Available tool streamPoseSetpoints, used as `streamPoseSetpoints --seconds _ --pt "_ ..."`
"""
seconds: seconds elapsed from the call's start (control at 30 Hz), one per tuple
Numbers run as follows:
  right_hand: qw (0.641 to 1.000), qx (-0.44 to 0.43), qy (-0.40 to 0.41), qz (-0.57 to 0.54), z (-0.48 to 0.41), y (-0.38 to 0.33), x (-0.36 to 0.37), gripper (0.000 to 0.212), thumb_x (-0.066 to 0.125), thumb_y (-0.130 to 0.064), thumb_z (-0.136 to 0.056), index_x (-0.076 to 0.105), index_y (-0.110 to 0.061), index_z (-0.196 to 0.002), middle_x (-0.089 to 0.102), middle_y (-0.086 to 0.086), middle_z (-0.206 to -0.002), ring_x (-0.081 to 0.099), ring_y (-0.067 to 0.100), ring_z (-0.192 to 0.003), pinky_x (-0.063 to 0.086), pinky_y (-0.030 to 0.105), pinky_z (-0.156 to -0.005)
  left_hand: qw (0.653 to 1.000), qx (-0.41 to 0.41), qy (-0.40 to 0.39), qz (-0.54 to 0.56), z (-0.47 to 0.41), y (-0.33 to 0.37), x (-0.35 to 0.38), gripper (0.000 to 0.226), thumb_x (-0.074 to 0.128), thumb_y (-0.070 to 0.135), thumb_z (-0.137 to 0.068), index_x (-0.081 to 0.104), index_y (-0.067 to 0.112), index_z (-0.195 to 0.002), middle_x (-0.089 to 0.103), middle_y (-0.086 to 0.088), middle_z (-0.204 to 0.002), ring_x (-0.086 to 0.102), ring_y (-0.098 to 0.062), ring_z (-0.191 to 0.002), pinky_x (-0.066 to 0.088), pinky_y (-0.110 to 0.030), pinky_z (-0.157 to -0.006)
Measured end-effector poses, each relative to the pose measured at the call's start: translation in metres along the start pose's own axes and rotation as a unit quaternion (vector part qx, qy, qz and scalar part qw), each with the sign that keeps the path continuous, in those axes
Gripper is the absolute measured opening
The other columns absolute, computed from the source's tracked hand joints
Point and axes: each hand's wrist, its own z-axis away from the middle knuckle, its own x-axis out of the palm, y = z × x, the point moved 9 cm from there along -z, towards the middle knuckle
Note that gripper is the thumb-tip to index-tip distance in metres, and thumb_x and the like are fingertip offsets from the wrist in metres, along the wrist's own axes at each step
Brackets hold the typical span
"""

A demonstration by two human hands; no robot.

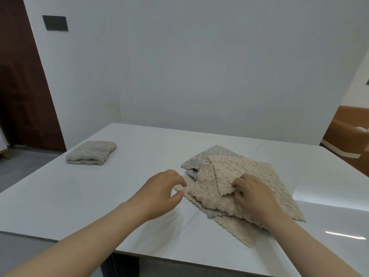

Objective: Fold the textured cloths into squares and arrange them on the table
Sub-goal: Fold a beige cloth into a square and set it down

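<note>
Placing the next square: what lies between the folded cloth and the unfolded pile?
Only bare table between folded cloth and pile, per the head view.

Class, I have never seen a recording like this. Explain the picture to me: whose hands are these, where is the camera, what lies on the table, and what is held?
No machine here: a person wears a camera on the head, looking down at their bare hands. On the glossy white table lie a folded greyish textured cloth, far left, and a loose pile of beige and grey textured cloths. The right hand pinches the top beige cloth by its edge. The left hand reaches the pile's left edge, thumb and fingers apart, holding nothing.
</note>
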Motion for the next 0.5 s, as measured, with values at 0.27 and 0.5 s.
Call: streamPoseSetpoints --seconds 0.27,0.5 --pt "0.994 -0.003 0.096 -0.056 -0.006 -0.009 -0.046 0.013 0.048 -0.019 -0.095 0.054 -0.019 -0.084 0.055 -0.006 -0.076 0.052 0.016 -0.07 0.046 0.034 -0.063 1.0 0.002 0.002 0.0 -0.002 0.0 -0.004 0.023 0.049 0.03 -0.093 0.06 0.028 -0.114 0.057 0.014 -0.113 0.052 -0.005 -0.107 0.04 -0.018 -0.089" --pt "0.971 -0.096 0.169 -0.139 -0.006 -0.051 -0.098 0.012 0.048 -0.012 -0.097 0.059 -0.014 -0.091 0.057 -0.003 -0.078 0.052 0.015 -0.072 0.043 0.03 -0.064 0.999 0.005 0.035 0.038 0.0 0.003 -0.021 0.039 0.052 0.034 -0.093 0.046 0.029 -0.131 0.05 0.015 -0.124 0.05 0.0 -0.109 0.035 -0.005 -0.068"
